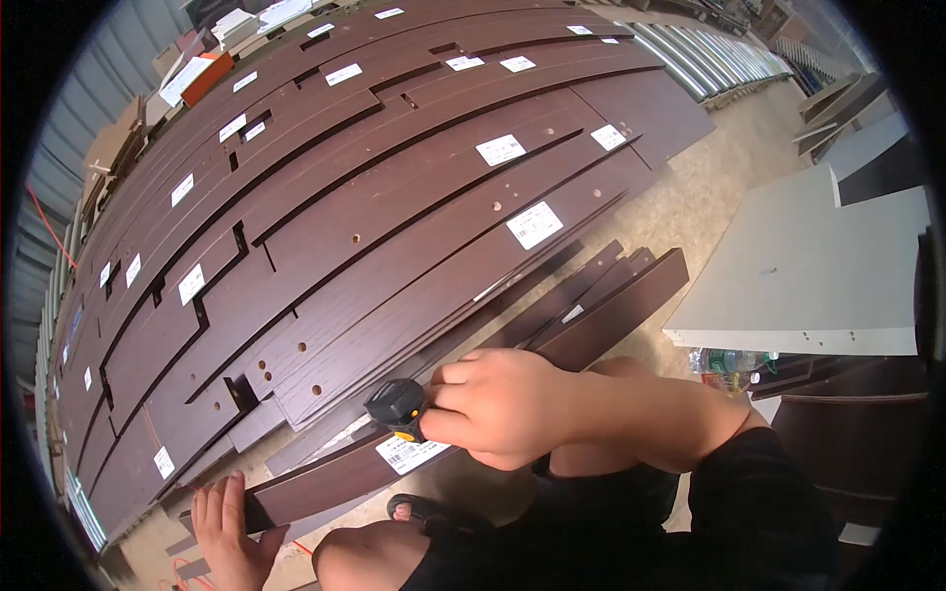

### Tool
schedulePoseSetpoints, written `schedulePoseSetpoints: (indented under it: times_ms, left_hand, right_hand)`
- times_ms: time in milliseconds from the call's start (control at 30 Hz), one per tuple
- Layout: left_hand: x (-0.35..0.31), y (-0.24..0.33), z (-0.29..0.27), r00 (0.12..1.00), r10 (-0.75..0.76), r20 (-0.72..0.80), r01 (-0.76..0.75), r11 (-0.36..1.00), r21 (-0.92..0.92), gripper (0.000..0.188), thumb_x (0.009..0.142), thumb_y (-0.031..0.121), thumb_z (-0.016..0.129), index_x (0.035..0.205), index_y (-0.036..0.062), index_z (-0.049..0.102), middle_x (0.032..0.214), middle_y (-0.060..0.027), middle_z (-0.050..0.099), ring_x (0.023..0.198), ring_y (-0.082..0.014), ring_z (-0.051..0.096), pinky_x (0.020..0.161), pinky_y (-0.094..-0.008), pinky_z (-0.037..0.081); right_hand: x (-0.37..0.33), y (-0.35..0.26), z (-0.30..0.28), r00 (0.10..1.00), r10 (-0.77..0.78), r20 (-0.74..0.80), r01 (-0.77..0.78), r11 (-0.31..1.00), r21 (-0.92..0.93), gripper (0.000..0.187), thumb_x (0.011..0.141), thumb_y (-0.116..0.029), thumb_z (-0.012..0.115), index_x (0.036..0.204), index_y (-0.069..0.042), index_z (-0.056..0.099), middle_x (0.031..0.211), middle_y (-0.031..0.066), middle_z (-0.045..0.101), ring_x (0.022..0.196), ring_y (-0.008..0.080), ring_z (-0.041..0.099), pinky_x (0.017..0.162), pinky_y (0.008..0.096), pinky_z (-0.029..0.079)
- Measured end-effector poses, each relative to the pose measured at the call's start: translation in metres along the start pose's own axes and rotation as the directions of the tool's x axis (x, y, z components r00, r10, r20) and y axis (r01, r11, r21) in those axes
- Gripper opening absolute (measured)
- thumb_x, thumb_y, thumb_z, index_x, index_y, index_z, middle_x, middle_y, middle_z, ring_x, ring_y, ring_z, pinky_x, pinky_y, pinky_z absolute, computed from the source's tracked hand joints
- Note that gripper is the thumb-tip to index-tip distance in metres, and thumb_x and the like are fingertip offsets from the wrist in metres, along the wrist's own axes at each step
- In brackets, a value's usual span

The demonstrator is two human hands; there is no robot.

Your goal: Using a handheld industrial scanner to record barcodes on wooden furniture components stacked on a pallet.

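Note:
My right hand (503, 409) is closed around a small black and yellow handheld scanner (396, 404). The scanner is just above a white printed label (408, 455) on a long dark brown board (325, 492). That board stands on its long edge in front of me, and part of it is hidden by my right hand and forearm. At the board's left end, my left hand (232, 537) grips it, fingers over the top edge and thumb on the near side.
Long brown panels (394, 197) with white labels, holes and notches cover the area ahead. Narrow brown boards (591, 286) lie at the right. Beyond them are a pale grey panel (798, 266), plastic bottles (729, 361) and a metal roller conveyor (705, 59). An orange box (207, 79) lies far left.

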State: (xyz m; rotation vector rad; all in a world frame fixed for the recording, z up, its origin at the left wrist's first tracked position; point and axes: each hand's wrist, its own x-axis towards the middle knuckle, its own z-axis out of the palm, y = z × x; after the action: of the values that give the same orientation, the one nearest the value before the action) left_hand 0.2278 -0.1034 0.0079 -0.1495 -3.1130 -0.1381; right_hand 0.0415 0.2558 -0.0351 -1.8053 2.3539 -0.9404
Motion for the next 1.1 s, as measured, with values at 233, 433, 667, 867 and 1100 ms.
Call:
schedulePoseSetpoints:
  times_ms: [233,433,667,867,1100]
  left_hand:
    - [-0.017,-0.019,0.019,0.992,-0.128,0.008,0.128,0.992,-0.007,0.092,0.048,0.008,0.087,0.133,0.0033,0.054,0.099,-0.0162,0.057,0.094,-0.039,0.054,0.084,-0.0492,0.045]
    - [-0.032,-0.034,0.024,0.992,-0.121,-0.049,0.119,0.992,-0.031,0.077,0.054,0.032,0.08,0.122,0.0016,0.06,0.103,-0.0198,0.062,0.093,-0.0428,0.056,0.084,-0.0516,0.046]
    - [-0.052,-0.043,0.036,0.978,-0.13,-0.163,0.126,0.991,-0.039,0.052,0.047,0.04,0.084,0.083,0.0093,0.061,0.079,-0.0096,0.061,0.075,-0.0335,0.062,0.07,-0.0457,0.049]
    - [-0.035,-0.025,0.051,0.974,-0.128,-0.188,0.107,0.987,-0.119,0.056,0.047,0.04,0.084,0.091,0.0112,0.064,0.079,-0.0055,0.059,0.075,-0.028,0.061,0.066,-0.0411,0.046]
    - [-0.043,-0.02,0.066,0.952,-0.156,-0.264,0.121,0.982,-0.143,0.056,0.046,0.04,0.084,0.091,0.012,0.065,0.078,-0.0042,0.059,0.072,-0.0262,0.06,0.064,-0.0393,0.045]
  right_hand:
    - [-0.014,0.008,-0.009,1.0,0.009,-0.011,-0.009,1.0,-0.001,0.016,0.072,-0.008,0.066,0.087,-0.009,0.06,0.075,0.0047,0.057,0.072,0.0247,0.057,0.062,0.0362,0.047]
    - [-0.007,0.007,-0.019,0.993,0.009,0.118,-0.008,1.0,-0.012,0.023,0.072,-0.012,0.064,0.094,-0.01,0.06,0.075,0.0048,0.056,0.076,0.025,0.06,0.066,0.038,0.049]
    - [-0.003,-0.002,-0.019,0.937,0.149,0.317,-0.109,0.984,-0.142,0.032,0.056,-0.021,0.076,0.085,-0.011,0.066,0.077,0.0086,0.062,0.078,0.0325,0.062,0.072,0.0464,0.051]
    - [-0.01,0.002,-0.019,0.988,0.152,0.037,-0.147,0.984,-0.1,0.048,0.053,-0.006,0.069,0.1,-0.004,0.067,0.094,0.0162,0.064,0.085,0.0412,0.061,0.075,0.0483,0.049]
    - [-0.005,0.002,-0.019,0.995,0.084,0.052,-0.075,0.985,-0.157,0.051,0.056,-0.004,0.067,0.106,0.0,0.064,0.101,0.018,0.064,0.097,0.0421,0.061,0.086,0.0475,0.047]
